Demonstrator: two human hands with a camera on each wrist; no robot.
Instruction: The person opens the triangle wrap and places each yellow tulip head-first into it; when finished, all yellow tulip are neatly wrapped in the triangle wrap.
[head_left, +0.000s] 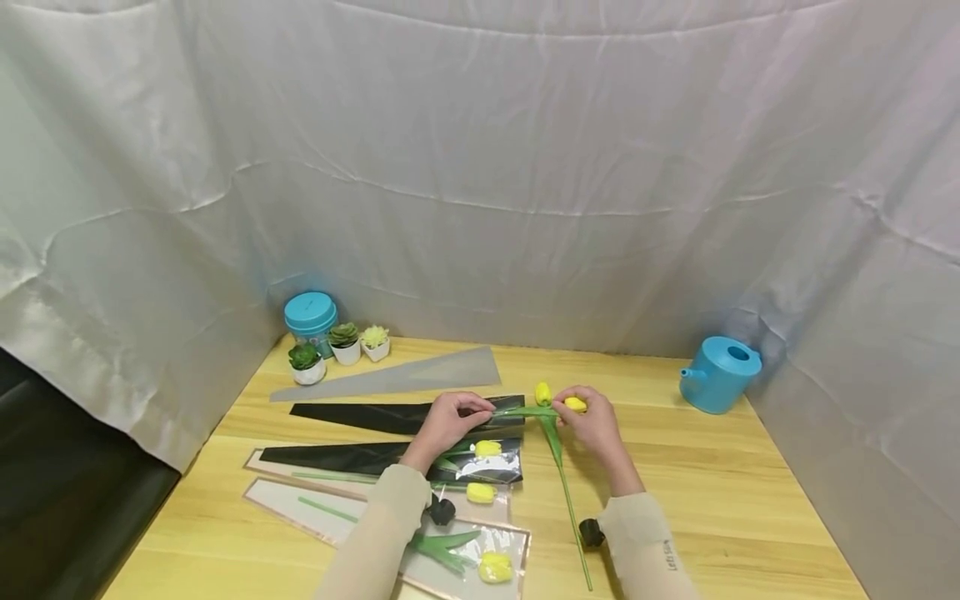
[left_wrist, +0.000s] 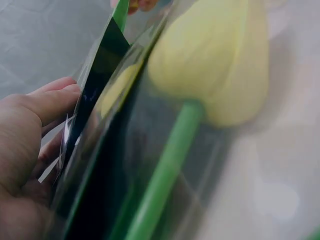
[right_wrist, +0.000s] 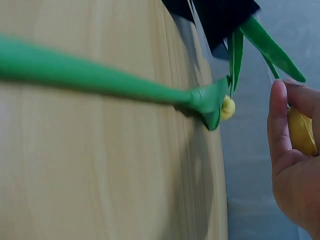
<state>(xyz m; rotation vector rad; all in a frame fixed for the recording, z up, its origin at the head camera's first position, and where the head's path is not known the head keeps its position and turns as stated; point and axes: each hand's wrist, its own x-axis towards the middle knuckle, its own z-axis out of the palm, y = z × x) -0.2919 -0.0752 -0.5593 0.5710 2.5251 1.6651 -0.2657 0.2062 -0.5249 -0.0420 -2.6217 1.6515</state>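
My right hand (head_left: 596,421) pinches a yellow tulip just below its bloom (right_wrist: 301,131). The tulip's green leaves (right_wrist: 270,47) reach leftward into the mouth of a black and clear flower sleeve (head_left: 352,414). At that mouth, my left hand (head_left: 448,423) grips the sleeve's edge between thumb and fingers. Another tulip (head_left: 566,492) lies on the table under the right hand, its stem pointing toward me. Nearer me, a second black sleeve (head_left: 330,456) holds a tulip; its bloom (left_wrist: 210,60) fills much of the left wrist view. Two pale, pink-edged sleeves with tulips lie partly under my left arm.
A grey sleeve (head_left: 420,372) lies farther back. Behind it on the left stand a blue-lidded canister (head_left: 311,312) and small potted succulents (head_left: 345,343). A blue watering can (head_left: 718,375) stands at the back right. Grey curtain (head_left: 525,183) walls surround the wooden table (head_left: 720,517).
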